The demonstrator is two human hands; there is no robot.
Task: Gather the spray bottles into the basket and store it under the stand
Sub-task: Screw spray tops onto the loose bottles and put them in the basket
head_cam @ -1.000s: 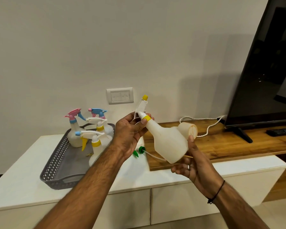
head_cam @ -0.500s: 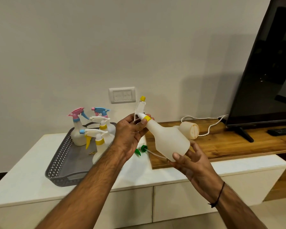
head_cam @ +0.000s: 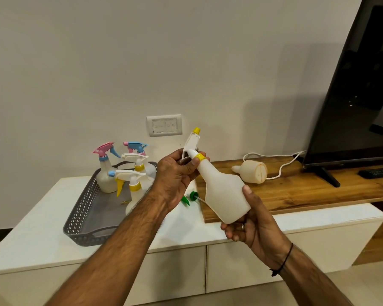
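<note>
Both hands hold a white spray bottle (head_cam: 224, 195); left hand (head_cam: 175, 177) fingers pinch its trigger head, right hand (head_cam: 252, 219) fingers wrap its base. Seat the head straight before basketing.

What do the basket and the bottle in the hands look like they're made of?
Basket: likely moulded plastic, matte grey; its walls are pierced in a regular woven-look pattern with a cut-out handle.
Bottle: likely plastic, milky and slightly translucent with a dull sheen; its white trigger head and yellow collar also look like plastic.
</note>
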